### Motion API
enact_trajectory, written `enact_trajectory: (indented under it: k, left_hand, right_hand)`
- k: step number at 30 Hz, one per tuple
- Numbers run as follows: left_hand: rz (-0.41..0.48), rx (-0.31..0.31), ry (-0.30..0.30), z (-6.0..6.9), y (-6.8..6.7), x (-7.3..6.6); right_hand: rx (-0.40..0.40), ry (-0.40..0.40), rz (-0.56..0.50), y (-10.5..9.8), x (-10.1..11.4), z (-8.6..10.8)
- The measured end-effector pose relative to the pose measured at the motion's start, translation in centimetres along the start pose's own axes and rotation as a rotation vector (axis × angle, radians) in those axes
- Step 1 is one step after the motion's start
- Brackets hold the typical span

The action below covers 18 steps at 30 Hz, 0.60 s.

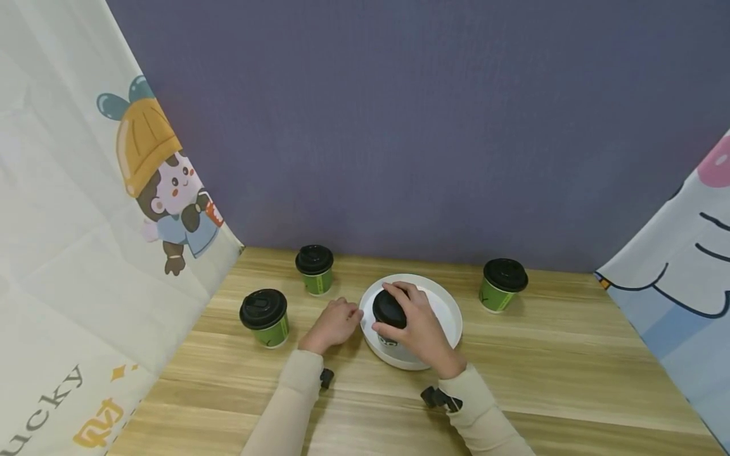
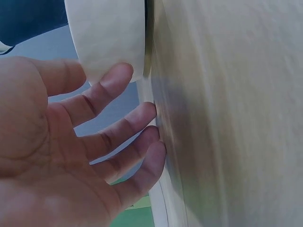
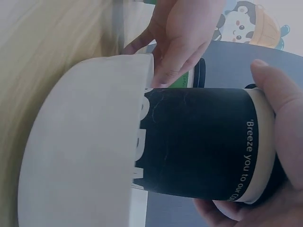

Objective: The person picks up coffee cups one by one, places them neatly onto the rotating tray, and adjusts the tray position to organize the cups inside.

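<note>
My right hand (image 1: 422,329) grips a dark paper coffee cup (image 3: 199,142) from above, thumb and fingers around its black lid (image 1: 390,309). The cup is upright within the white round plate (image 1: 447,310), which has a raised rim; whether its base touches the plate is hidden behind that rim. White lettering runs around the cup in the right wrist view. My left hand (image 1: 335,323) is at the plate's left edge, its fingers loosely bent and holding nothing. In the left wrist view, the index fingertip (image 2: 120,73) appears against or very near the plate's outer wall (image 2: 106,38).
Two green cups with black lids stand on the left, one nearer (image 1: 271,329) and one farther back (image 1: 317,282). A third green cup (image 1: 495,296) is right of the plate. A dark blue panel (image 1: 371,126) rises behind the wooden table (image 1: 559,354), with printed cloths at both sides.
</note>
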<state>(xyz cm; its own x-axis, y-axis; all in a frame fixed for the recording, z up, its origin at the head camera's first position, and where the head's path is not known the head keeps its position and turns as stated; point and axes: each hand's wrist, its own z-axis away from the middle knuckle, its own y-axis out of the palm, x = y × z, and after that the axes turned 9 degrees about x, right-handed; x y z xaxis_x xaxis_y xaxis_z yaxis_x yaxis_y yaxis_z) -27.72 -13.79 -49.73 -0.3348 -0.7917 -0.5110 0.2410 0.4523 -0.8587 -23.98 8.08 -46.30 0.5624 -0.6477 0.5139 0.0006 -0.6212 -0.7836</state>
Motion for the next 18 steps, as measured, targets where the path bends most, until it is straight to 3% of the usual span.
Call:
enact_trajectory:
  k: [6, 18]
  left_hand:
    - [-0.006, 0.004, -0.025, 0.2, 0.1, 0.4]
    - [-0.033, -0.019, 0.015, 0.5, 0.2, 0.9]
  right_hand:
    - [0.022, 0.026, -0.031, 0.7, 0.2, 0.3]
    - [0.063, 0.113, -0.057, 1.2, 0.7, 0.7]
